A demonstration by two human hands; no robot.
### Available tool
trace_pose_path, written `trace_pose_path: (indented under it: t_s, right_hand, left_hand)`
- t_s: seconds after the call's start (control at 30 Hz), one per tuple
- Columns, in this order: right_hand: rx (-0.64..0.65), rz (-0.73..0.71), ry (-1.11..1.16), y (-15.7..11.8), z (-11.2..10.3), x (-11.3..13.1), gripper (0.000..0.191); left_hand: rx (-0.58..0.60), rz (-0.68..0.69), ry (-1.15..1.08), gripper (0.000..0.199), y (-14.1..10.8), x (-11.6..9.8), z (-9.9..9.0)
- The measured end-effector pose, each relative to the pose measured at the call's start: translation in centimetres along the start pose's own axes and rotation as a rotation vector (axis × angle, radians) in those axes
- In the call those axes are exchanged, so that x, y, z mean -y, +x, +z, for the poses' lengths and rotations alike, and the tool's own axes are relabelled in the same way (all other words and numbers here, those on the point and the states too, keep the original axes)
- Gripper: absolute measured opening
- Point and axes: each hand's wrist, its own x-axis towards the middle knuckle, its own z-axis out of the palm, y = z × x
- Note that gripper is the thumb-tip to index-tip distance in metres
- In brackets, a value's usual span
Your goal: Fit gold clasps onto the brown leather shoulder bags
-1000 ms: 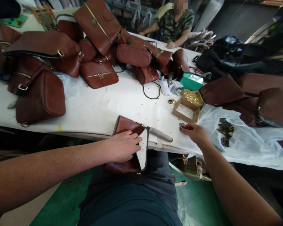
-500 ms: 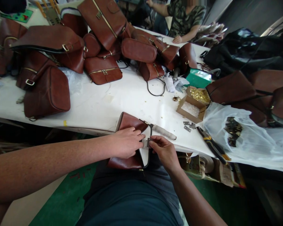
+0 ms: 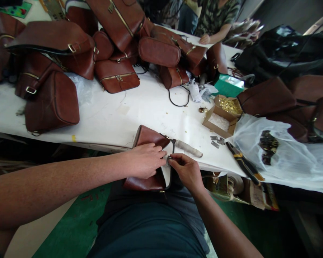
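Observation:
A brown leather bag (image 3: 148, 136) rests at the table's front edge against my lap, its pale lining facing right. My left hand (image 3: 145, 160) lies over the bag, fingers curled in at the lining and gripping it. Pinched between thumb and fingers of my right hand (image 3: 187, 170) is a small grey metal plate (image 3: 169, 157), held against the lining close to the left fingertips. Just beyond the right hand lies a tool with a cloth-wrapped handle (image 3: 188, 148). Several loose metal plates (image 3: 217, 141) are on the table to the right.
Pliers (image 3: 244, 164) lie by a clear plastic bag (image 3: 285, 152) with dark metal parts. A cardboard box (image 3: 223, 122) holds gold and whitish pieces. Brown leather bags (image 3: 52, 102) pile along the back of the white table (image 3: 107, 118). Across it is a person in camouflage (image 3: 218, 18).
The small plate has tilted and sits closer to the lining, showing less of its face. My right hand has shifted slightly left. The left hand keeps its place on the bag.

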Motion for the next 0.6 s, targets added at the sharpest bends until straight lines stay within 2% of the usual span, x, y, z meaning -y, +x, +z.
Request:
trace_pose_path:
  t_s: [0.1, 0.2, 0.33, 0.5, 0.6]
  right_hand:
    - [-0.005, 0.04, 0.084, 0.1, 0.1, 0.0, 0.028]
    - [-0.008, 0.017, 0.031, 0.1, 0.4, -0.1, 0.024]
    - [-0.025, -0.068, -0.093, -0.1, 0.8, -0.4, 0.018]
    - [-0.088, -0.233, -0.204, 0.0, 0.8, -1.1, 0.014]
    - [-0.048, -0.263, -0.269, 0.0, 0.5, -1.1, 0.015]
  left_hand:
    - [0.01, -0.002, 0.004, 0.031, 0.1, 0.1, 0.0]
    - [0.033, -0.005, 0.024, 0.033, 0.1, 0.1, 0.0]
    - [0.042, -0.009, 0.026, 0.036, 0.1, 0.1, 0.0]
    - [0.064, -0.005, 0.025, 0.031, 0.0, 0.0, -0.4]
    - [0.064, 0.008, 0.034, 0.027, 0.0, 0.0, -0.4]
